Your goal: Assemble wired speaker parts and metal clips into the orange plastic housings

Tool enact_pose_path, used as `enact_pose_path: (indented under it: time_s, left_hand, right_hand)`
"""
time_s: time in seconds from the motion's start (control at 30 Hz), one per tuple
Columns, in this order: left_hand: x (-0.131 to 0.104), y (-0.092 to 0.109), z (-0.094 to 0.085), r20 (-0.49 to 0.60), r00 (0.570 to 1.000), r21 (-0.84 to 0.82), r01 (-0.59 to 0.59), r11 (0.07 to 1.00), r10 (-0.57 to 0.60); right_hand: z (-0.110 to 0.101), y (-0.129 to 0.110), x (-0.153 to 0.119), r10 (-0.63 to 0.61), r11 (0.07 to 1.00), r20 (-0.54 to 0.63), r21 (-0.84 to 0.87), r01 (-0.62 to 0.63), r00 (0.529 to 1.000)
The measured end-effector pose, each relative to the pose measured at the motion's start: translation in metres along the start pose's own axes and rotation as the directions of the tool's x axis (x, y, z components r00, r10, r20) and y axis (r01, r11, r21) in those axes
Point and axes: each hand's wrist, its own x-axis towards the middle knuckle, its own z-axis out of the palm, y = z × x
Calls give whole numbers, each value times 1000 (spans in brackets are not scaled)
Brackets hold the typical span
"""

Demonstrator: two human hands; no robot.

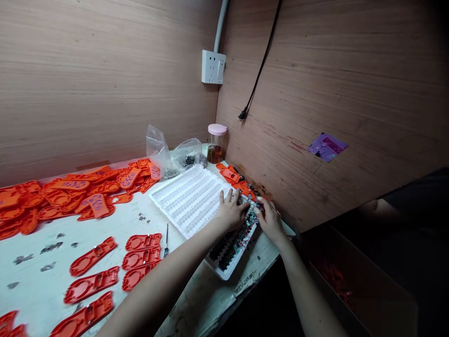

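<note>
A white plastic tray (196,201) with rows of small moulded pockets lies at an angle near the table's right edge. Along its right side is a strip of black parts with small green circuit boards and thin red and black wires (228,250). My left hand (231,210) rests over these parts, its fingers spread apart. Beside it at the tray's right edge is my right hand (271,222), thumb and index finger drawn close together at the wired boards. What lies between those fingertips is too small to make out.
Orange plastic shells (91,257) lie in rows at left, beside a screwdriver (166,243); more are heaped behind (59,196). Clear bags of small metal parts (189,154) and a pink-lidded jar (216,142) stand at the back. A wooden partition (333,84) borders the right.
</note>
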Motion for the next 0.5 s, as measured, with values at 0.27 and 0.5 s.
enact_pose_path:
  time_s: [0.27, 0.5]
  left_hand:
    - [-4, 4, 3, -50, 992, 57, -112, 992, 115]
    - [0, -16, -4, 75, 997, 21, -20, 1000, 19]
  right_hand:
    - [-4, 3, 2, -17, 998, -42, -67, 14, 999]
    - [-15, 9, -4, -15, 992, -36, -122, 10, 999]
